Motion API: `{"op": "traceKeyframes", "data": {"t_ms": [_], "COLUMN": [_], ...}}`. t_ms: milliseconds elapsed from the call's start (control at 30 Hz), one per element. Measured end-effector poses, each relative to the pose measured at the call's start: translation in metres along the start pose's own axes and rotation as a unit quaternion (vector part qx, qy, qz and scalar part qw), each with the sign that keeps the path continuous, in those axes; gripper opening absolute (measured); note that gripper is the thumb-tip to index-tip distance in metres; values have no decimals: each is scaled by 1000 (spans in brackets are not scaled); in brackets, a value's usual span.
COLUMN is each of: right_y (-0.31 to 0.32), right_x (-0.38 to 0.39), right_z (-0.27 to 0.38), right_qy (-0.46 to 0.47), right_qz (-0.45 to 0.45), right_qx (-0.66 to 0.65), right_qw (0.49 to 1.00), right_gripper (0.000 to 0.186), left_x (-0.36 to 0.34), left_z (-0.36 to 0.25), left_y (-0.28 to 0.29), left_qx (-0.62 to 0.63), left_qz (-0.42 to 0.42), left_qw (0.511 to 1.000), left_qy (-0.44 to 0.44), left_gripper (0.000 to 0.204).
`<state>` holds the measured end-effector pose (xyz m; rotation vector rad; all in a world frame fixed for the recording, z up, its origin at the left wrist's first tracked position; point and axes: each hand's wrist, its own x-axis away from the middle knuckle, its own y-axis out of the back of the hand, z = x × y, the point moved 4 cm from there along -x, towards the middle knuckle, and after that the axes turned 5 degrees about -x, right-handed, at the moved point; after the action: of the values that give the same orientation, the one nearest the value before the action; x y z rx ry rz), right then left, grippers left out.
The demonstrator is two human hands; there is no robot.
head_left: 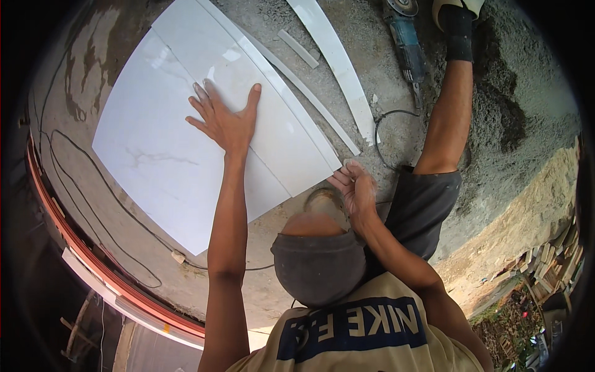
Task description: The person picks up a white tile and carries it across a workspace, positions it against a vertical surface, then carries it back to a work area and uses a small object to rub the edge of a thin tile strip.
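Observation:
A large white tile (142, 124) with faint grey veins lies on the rough floor. A straight line runs along it, setting off a long strip (217, 68) on its right side; whether this is a seam or a mark I cannot tell. My left hand (229, 121) rests flat on the tile across that line, fingers spread, holding nothing. At the tile's near right corner is my right hand (358, 189), slightly blurred, its fingers curled close against the edge. What is between those fingers does not show.
Narrow white offcuts (334, 56) lie right of the tile, with a short piece (299, 49) among them. An angle grinder (406, 46) lies beyond, near my shod foot (458, 22). Dark cables (111, 180) cross the floor at left. Scrap wood (551, 266) is piled at lower right.

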<state>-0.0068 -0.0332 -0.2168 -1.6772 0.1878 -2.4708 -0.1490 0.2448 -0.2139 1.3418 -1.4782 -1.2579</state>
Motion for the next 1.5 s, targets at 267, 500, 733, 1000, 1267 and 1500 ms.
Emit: {"op": "traceKeyframes", "data": {"t_ms": [267, 500, 733, 1000, 1267, 1500], "right_y": [-5, 2, 0, -6, -2, 0], "right_x": [3, -2, 2, 14, 13, 12], "right_z": [-1, -6, -7, -4, -11, -9], "right_qy": [34, 48, 56, 57, 61, 67], "right_qz": [15, 2, -4, -37, -60, -61], "right_qx": [-14, -13, -17, -27, -36, -34], "right_qw": [999, 999, 998, 997, 996, 995], "right_gripper": [19, 18, 16, 15, 14, 15], "left_x": [0, 0, 0, 0, 1, 2], "left_z": [3, 3, 5, 1, -3, -3], "left_y": [-5, -6, -4, -6, -8, -8], "left_qx": [-10, 2, 22, 33, 41, 35], "left_qz": [-10, -13, -9, -6, -5, -2], "left_qw": [1000, 1000, 1000, 999, 999, 999], "left_qy": [6, 3, 9, 20, 28, 31], "left_gripper": [114, 117, 118, 119, 119, 119]}}
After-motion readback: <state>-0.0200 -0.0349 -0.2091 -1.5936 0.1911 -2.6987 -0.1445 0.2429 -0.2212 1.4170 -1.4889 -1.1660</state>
